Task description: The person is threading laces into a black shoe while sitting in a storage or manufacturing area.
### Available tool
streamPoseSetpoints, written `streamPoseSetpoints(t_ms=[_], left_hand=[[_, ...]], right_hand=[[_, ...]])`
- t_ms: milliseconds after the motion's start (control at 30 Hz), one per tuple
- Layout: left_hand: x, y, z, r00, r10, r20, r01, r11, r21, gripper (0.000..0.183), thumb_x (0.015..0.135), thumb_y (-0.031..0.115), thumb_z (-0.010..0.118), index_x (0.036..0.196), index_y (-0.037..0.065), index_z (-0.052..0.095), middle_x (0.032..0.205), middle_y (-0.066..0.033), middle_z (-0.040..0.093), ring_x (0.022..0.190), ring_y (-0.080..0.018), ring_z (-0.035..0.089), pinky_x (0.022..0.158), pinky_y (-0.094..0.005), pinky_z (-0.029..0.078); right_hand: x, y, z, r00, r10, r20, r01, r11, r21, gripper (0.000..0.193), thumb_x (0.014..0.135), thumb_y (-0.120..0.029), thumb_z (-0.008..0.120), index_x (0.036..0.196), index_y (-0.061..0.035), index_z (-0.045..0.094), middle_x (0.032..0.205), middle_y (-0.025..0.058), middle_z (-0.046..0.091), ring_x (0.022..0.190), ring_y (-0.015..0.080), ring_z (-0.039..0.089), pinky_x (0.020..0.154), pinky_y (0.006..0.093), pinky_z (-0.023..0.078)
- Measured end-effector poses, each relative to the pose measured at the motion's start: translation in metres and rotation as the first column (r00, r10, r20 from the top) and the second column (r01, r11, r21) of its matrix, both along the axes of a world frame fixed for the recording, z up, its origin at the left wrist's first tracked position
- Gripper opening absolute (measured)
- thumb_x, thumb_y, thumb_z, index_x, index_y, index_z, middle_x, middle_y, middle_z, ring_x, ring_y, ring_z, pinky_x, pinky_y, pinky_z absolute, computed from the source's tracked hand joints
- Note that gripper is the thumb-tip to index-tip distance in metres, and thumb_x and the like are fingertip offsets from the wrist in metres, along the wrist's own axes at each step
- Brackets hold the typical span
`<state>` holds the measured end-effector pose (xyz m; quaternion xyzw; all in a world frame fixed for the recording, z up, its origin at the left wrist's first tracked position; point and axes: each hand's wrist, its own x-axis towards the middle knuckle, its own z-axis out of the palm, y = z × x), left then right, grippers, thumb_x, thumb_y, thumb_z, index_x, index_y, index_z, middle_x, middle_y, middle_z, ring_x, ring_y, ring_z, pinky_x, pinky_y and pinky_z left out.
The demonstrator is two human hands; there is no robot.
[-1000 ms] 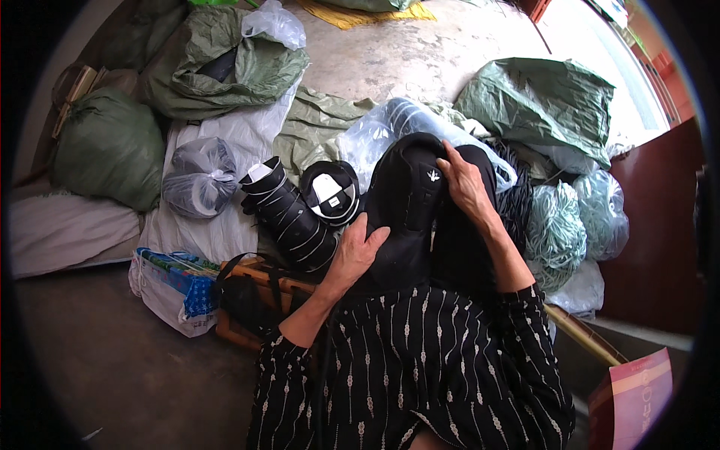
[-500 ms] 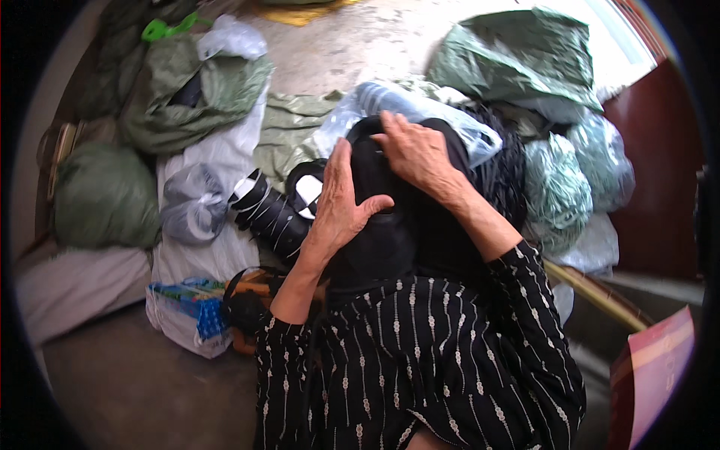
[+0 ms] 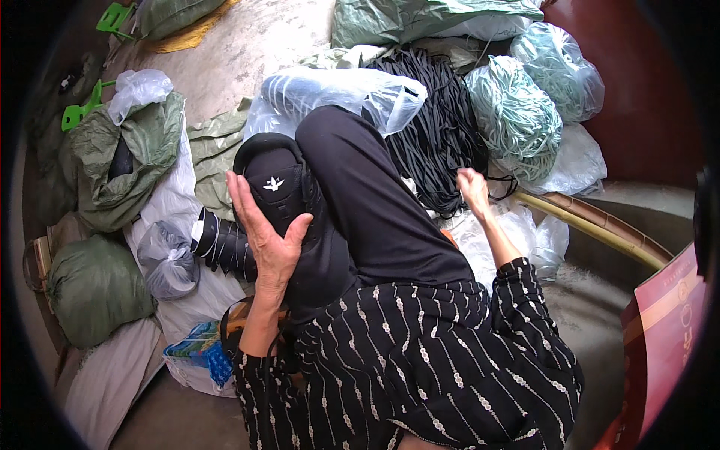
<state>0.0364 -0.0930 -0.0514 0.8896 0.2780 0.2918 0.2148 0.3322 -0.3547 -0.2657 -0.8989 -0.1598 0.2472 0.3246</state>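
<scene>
A black shoe (image 3: 283,199) with a small white emblem rests on my lap, against my raised black-trousered knee. My left hand (image 3: 268,238) lies along its left side, fingers stretched and thumb spread. At the right edge of a heap of black laces (image 3: 431,124), my right hand (image 3: 472,187) is closed, fingers pinched together. A black lace seems to run out from it to the right; the fingertips are partly hidden. Left of my left hand lies a stack of black shoe pieces (image 3: 225,246) tied with white string.
Clear plastic bags (image 3: 330,94) lie beyond my knee. Bundles of pale green laces (image 3: 517,112) sit at the right, near a bamboo pole (image 3: 592,229) and a red box (image 3: 660,330). Green sacks (image 3: 97,289) and a knotted plastic bag (image 3: 166,259) stand at the left.
My right hand has left the shoe and moved right to the black laces, closing. My left hand stays by the shoe. The view has shifted, and the shoe's white emblem now shows.
</scene>
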Motion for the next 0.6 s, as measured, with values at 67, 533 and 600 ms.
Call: streamPoseSetpoints(t_ms=[67, 533, 600], left_hand=[[0.003, 0.0, 0.001, 1.0, -0.014, 0.01, 0.014, 1.0, -0.001, 0.097, 0.077, 0.048, 0.067, 0.143, 0.0, 0.014, 0.147, -0.0255, 0.011, 0.137, -0.0405, 0.016, 0.11, -0.046, 0.02], [0.006, -0.001, 0.007, 0.999, 0.031, -0.039, -0.03, 0.999, 0.023, 0.088, 0.076, 0.044, 0.069, 0.141, 0.002, 0.026, 0.147, -0.0272, 0.011, 0.136, -0.043, 0.017, 0.109, -0.0497, 0.02], [0.005, -0.003, 0.008, 0.999, 0.027, -0.035, -0.021, 0.986, 0.164, 0.081, 0.078, 0.037, 0.068, 0.14, 0.003, 0.028, 0.148, -0.0248, 0.013, 0.136, -0.0414, 0.017, 0.11, -0.0498, 0.017]], right_hand=[[-0.015, -0.026, -0.052, 0.995, 0.091, -0.047, -0.097, 0.986, -0.133, 0.033, 0.081, -0.017, 0.06, 0.112, -0.0022, 0.06, 0.1, 0.0146, 0.067, 0.093, 0.0211, 0.065, 0.083, 0.0314, 0.05], [-0.044, 0.011, -0.034, 0.428, 0.322, 0.844, -0.303, 0.931, -0.202, 0.023, 0.084, -0.035, 0.059, 0.071, -0.0157, 0.059, 0.071, 0.0044, 0.06, 0.074, 0.0221, 0.059, 0.06, 0.0415, 0.042], [-0.045, 0.03, 0.031, 0.906, 0.31, 0.289, -0.293, 0.951, -0.1, 0.015, 0.086, -0.025, 0.059, 0.081, -0.0115, 0.063, 0.058, 0.0028, 0.057, 0.053, 0.0198, 0.055, 0.05, 0.0334, 0.042]])
